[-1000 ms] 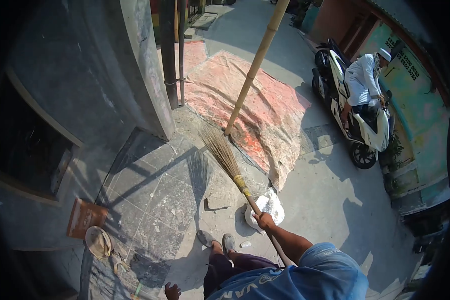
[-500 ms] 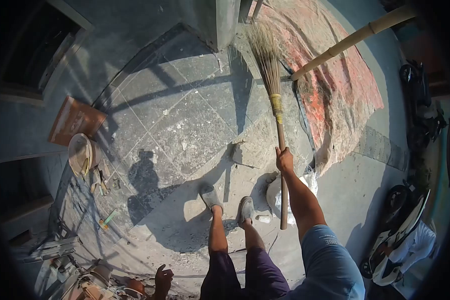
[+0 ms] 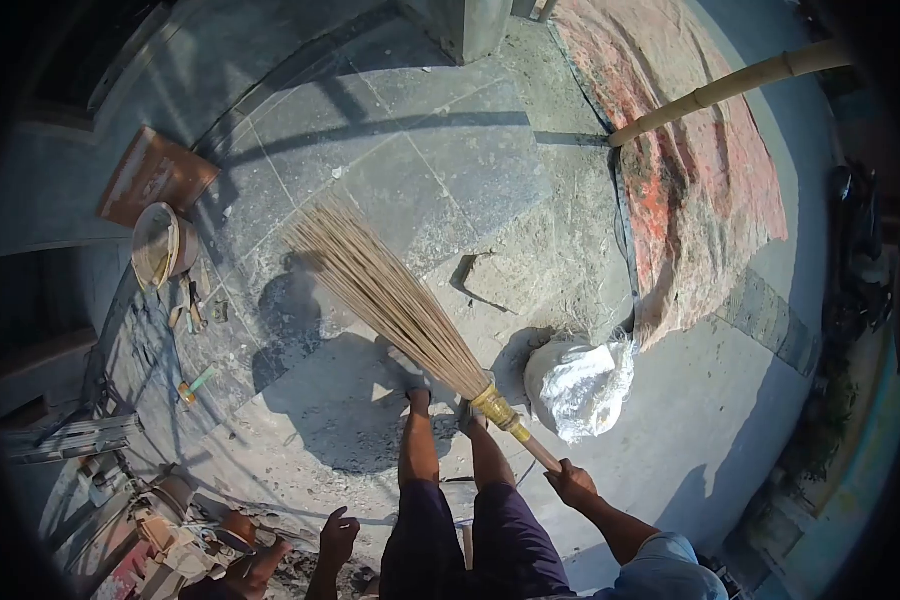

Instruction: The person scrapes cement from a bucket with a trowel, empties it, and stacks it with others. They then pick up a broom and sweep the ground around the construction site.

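Observation:
My right hand (image 3: pixel 572 484) is closed round the wooden handle of a long stick broom (image 3: pixel 405 315), low at the right of my legs. The broom slants up and left over the floor, its bristles fanned in front of my feet and its yellow binding near the hand. My left hand (image 3: pixel 339 536) hangs at the lower left, fingers loosely bent and apart, with nothing in it. A white sack (image 3: pixel 580 388) stands on the floor beyond my right hand. Dust and small debris (image 3: pixel 360 455) lie round my feet, which the bristles partly cover.
Another hand or limb (image 3: pixel 257 570) shows near piled rubble (image 3: pixel 160 545). Leftward are a bucket (image 3: pixel 165 245), a brown board (image 3: pixel 157 177) and hand tools (image 3: pixel 188 305). A broken slab (image 3: pixel 505 282) lies ahead. A bamboo pole (image 3: pixel 720 95) crosses a red-stained tarp (image 3: pixel 705 200) at right.
The broom has come down and swung left, from pointing ahead to slanting across my feet. My right hand has drawn back toward my body. Another limb shows more clearly beside my left hand.

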`<control>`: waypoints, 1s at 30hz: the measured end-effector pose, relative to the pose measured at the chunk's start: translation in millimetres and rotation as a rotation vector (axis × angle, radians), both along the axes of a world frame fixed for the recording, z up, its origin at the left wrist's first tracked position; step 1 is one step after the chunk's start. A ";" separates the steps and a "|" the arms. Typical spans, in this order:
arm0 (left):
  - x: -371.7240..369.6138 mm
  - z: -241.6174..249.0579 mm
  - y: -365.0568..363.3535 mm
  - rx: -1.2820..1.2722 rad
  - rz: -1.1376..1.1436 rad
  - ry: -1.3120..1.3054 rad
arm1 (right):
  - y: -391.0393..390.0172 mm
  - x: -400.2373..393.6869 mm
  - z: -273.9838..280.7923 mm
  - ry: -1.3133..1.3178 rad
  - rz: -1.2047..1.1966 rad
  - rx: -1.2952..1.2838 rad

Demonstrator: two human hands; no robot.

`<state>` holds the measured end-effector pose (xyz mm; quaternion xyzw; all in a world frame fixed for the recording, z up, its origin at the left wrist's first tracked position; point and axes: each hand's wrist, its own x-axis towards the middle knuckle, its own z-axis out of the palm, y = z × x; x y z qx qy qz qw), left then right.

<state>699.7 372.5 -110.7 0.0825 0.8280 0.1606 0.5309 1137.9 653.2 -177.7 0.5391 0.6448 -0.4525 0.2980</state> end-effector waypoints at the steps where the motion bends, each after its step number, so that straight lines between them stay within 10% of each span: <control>1: 3.6 7.3 13.4 0.006 -0.030 -0.004 | 4.6 4.5 10.2 -0.025 -0.087 0.090; 6: 22.0 31.0 64.0 -0.012 -0.038 -0.008 | 100.7 -7.8 -10.4 0.101 -0.517 0.334; 15: 55.8 -1.9 60.7 -0.052 -0.090 -0.014 | 47.5 -31.1 -153.5 -0.036 -0.246 0.154; 22: 66.2 0.8 91.5 0.015 -0.064 -0.055 | 4.7 -15.1 -40.6 -0.100 0.160 -0.182; 30: 47.9 11.4 79.9 0.067 -0.090 -0.001 | 114.5 5.9 29.2 0.084 -0.088 0.281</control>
